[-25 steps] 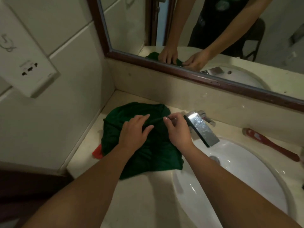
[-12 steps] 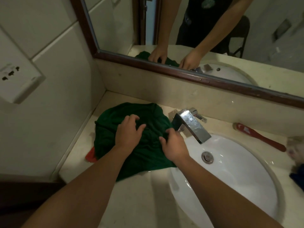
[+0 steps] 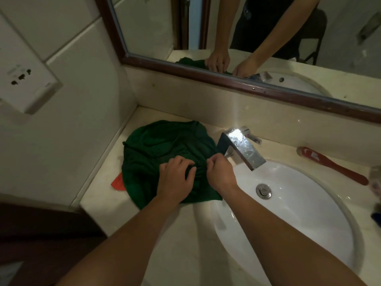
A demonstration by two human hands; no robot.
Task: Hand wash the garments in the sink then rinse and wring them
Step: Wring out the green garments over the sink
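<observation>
Garment (image 3: 160, 145): one, green, on the bench (image 3: 181, 234) beside one sink (image 3: 299, 213). Left hand (image 3: 175, 178) clutches its fabric with curled fingers; right hand (image 3: 219, 172) pinches it.

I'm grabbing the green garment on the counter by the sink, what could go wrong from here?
The left hand and right hand grip the garment right beside the faucet; pulling it to the sink could snag it there. A red item pokes out under its left edge and may get dragged off the counter. Splashes might reach the wall socket at left.
</observation>
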